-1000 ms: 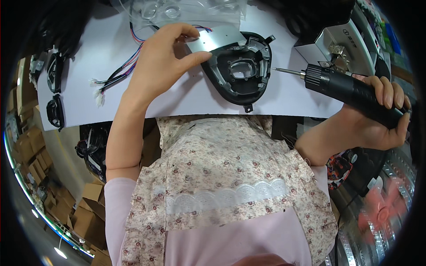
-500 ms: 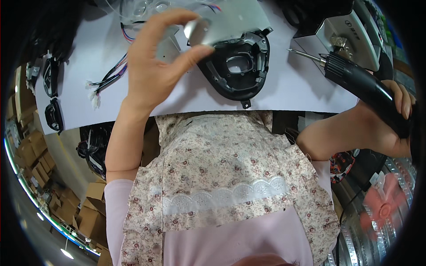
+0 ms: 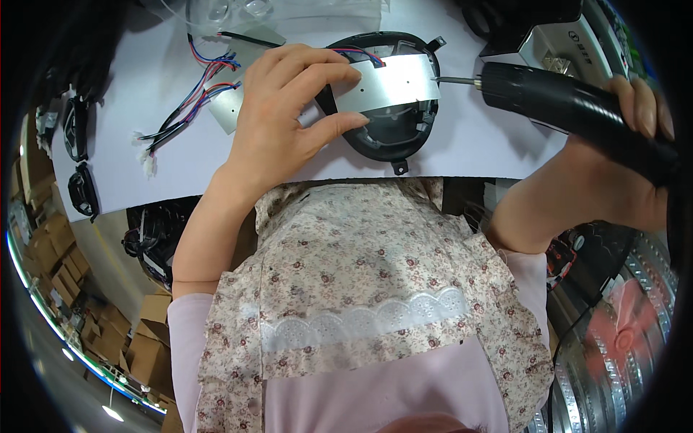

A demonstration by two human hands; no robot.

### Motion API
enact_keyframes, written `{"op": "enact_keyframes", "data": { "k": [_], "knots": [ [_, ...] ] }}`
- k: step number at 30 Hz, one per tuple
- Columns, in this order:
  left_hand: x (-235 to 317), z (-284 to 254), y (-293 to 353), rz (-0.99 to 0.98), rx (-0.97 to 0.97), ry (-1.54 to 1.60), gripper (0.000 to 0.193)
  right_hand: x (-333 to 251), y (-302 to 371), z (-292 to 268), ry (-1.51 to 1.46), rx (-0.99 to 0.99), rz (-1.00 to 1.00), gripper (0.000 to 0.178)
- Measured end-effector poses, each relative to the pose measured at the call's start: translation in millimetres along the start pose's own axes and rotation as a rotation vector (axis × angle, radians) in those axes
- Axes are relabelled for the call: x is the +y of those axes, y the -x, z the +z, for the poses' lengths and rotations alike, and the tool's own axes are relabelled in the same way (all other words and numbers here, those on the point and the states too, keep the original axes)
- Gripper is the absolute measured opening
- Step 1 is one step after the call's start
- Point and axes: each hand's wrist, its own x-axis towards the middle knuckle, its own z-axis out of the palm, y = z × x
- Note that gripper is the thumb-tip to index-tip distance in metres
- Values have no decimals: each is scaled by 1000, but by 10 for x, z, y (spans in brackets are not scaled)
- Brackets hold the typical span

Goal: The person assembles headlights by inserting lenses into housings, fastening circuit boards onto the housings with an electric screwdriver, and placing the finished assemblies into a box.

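Observation:
A silver metal plate (image 3: 397, 81) with red and blue wires lies across a black rounded plastic housing (image 3: 390, 148), covering its middle. My left hand (image 3: 285, 108) is at the plate's left end, fingers curled over its top side and thumb below, apparently holding it by that end. In my right hand (image 3: 639, 112) is a black electric screwdriver (image 3: 559, 94), lying nearly level and pointing left. Its bit tip reaches the plate's right edge; whether it touches a screw is too small to tell.
Left of my hand lie bundled wires (image 3: 191, 108) with white connectors and another metal plate (image 3: 225, 108). Two black parts (image 3: 83, 189) sit at the table's left edge. A clear plastic bag (image 3: 325, 16) lies at the back. A white box (image 3: 563, 47) stands at the back right.
The metal plate has come down onto the housing, and my left hand has lowered with it. My right hand has brought the screwdriver left, its bit now at the plate's edge.

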Motion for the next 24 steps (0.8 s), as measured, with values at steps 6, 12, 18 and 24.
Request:
{"op": "enact_keyframes", "data": {
  "k": [6, 12, 18, 24],
  "knots": [
    [-13, 24, 9, 6, -7, -40, 44, 210, 51, 207, 72, -22, 6, 21],
    [-24, 53, 9, 3, 2, -28, 43, 329, 56, 348, 139, -50, 14, 21],
    [-31, 45, 22, -6, 1, -19, 41, 481, 47, 516, 206, -86, 18, 22],
    [-37, 50, 18, -11, 14, 16, 39, 651, 0, 666, 280, -128, 17, 23]
  ]
}}
